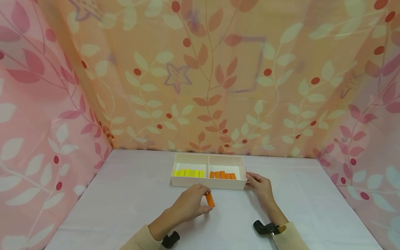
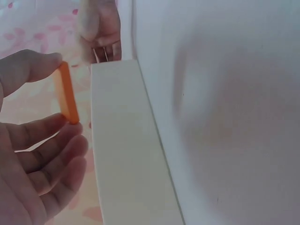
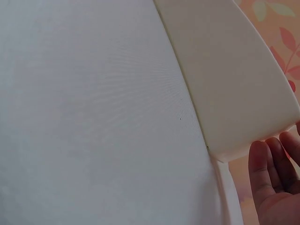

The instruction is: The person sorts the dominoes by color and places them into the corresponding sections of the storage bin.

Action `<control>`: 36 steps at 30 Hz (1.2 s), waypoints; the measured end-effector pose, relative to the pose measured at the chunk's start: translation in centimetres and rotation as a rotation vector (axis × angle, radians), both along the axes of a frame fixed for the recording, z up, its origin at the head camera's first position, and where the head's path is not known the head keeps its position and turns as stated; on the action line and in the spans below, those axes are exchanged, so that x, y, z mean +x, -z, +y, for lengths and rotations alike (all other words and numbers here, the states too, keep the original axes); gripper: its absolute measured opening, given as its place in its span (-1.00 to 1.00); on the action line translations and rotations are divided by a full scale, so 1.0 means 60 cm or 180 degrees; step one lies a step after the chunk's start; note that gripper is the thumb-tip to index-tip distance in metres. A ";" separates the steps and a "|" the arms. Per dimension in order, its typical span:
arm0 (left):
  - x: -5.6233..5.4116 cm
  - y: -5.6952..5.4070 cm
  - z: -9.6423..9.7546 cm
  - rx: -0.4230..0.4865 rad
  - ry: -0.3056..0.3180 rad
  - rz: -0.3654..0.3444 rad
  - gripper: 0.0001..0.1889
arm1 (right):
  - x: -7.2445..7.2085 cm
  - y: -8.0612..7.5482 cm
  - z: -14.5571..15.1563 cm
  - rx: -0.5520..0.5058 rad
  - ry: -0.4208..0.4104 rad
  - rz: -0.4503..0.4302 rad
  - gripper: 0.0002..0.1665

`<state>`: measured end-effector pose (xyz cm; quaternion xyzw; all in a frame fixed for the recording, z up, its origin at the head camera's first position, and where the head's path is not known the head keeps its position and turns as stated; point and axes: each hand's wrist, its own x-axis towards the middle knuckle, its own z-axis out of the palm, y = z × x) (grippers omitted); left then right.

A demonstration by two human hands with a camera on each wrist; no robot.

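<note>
My left hand (image 1: 191,203) pinches an orange block (image 1: 210,200) by its ends, between thumb and fingertips, in front of a white box. In the left wrist view the orange block (image 2: 66,93) is held apart from the white box (image 2: 126,140). The box (image 1: 190,182) has two compartments: a row of yellow blocks (image 1: 189,173) stands in the left one and several orange blocks (image 1: 222,175) in the right. At the box's right end my right hand (image 1: 262,187) touches the wall; the right wrist view shows its fingers (image 3: 259,161) fairly straight against that end.
The box stands on a white-covered table (image 1: 125,194), toward its back edge. Patterned cloth (image 1: 206,76) rises behind the table and along both sides. A black wrist device (image 1: 265,228) sits on the right wrist, and another (image 1: 171,239) on the left.
</note>
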<state>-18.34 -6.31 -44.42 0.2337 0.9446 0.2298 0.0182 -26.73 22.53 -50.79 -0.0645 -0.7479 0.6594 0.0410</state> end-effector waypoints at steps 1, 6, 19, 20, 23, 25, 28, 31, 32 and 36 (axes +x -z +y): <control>-0.003 -0.001 0.000 0.0057 -0.0032 -0.0023 -0.53 | 0.000 0.001 0.000 -0.0001 0.0010 0.0001 -0.57; -0.019 0.000 -0.002 0.0274 -0.0132 -0.0038 -0.55 | 0.001 0.001 0.000 0.0025 0.0002 0.0013 -0.57; -0.052 0.000 0.002 0.0683 -0.0198 -0.0047 -0.50 | 0.002 -0.001 0.000 0.0050 0.0009 -0.0019 -0.59; -0.053 0.000 0.003 0.0712 -0.0189 -0.0040 -0.50 | 0.002 -0.001 0.000 0.0057 0.0006 -0.0025 -0.59; -0.057 0.000 0.004 0.0774 -0.0148 0.0017 -0.51 | 0.002 -0.001 0.001 0.0063 -0.0002 -0.0036 -0.59; -0.061 -0.001 0.005 0.0798 -0.0136 0.0042 -0.51 | 0.001 -0.001 0.001 0.0061 -0.0011 -0.0033 -0.59; -0.065 -0.002 0.008 0.0783 -0.0155 0.0064 -0.51 | 0.000 -0.002 0.002 0.0047 -0.0021 -0.0033 -0.59; -0.067 -0.002 0.011 0.0762 -0.0170 0.0072 -0.50 | 0.000 -0.003 0.003 0.0065 -0.0042 -0.0059 -0.58; -0.068 -0.002 0.012 0.0763 -0.0174 0.0077 -0.50 | 0.000 -0.003 0.003 0.0070 -0.0046 -0.0065 -0.57; -0.070 -0.002 0.015 0.0751 -0.0193 0.0084 -0.51 | 0.000 -0.005 0.002 0.0065 -0.0066 -0.0068 -0.57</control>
